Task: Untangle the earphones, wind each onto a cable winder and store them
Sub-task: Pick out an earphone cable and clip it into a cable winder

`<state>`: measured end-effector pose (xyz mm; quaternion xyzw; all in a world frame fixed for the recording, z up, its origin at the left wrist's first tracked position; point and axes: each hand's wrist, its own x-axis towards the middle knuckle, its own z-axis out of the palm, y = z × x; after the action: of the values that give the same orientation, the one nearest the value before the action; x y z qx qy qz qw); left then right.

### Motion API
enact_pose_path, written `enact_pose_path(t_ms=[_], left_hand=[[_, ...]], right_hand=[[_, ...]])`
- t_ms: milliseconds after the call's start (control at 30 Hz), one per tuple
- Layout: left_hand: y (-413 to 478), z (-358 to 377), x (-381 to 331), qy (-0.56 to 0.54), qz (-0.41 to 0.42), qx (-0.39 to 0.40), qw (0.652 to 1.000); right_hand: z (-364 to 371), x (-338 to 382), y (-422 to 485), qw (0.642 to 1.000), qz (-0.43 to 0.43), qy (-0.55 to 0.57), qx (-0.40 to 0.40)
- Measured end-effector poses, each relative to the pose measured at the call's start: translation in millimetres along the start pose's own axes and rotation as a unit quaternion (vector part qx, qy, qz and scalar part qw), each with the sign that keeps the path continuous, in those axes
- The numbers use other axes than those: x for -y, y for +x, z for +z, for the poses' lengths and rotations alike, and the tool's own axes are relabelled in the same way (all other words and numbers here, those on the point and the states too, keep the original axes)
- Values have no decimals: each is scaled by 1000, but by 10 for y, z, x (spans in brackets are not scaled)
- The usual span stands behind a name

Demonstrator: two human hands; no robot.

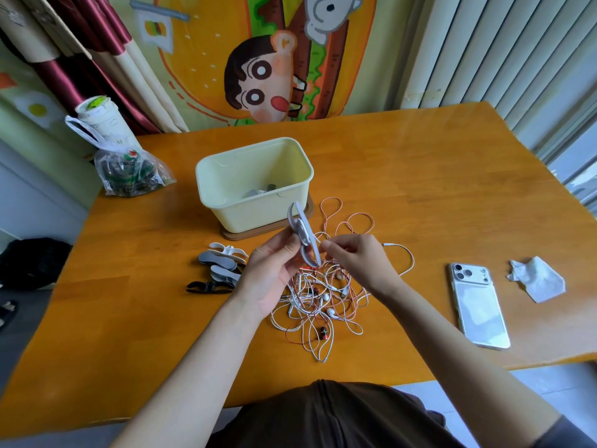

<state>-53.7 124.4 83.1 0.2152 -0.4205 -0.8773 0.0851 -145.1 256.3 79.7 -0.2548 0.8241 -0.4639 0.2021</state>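
Gripping a grey winder (pixel 300 232) with your left hand (pixel 271 273), you pinch its tip with your right hand (pixel 353 257). Earphones (pixel 327 297), 6 o'clock, lie tangled; most work left.

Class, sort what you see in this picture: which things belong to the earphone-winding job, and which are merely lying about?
Job: tangled earphones, grey winder held in the left hand, spare winders, cream box.
Lying about: phone, crumpled tissue, plastic bag, cup.
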Motion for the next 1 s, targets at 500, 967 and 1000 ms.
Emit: enact_pose_path(t_ms=[500, 967, 1000], left_hand=[[166, -24, 68, -16, -10, -141, 990], [156, -168, 130, 349, 130, -177, 911], [145, -182, 131, 371, 128, -154, 907]], right_hand=[[213, 80, -110, 999, 4, 7, 53], [139, 164, -65, 986, -111, -105, 65], [86, 178, -35, 986, -114, -106, 55]])
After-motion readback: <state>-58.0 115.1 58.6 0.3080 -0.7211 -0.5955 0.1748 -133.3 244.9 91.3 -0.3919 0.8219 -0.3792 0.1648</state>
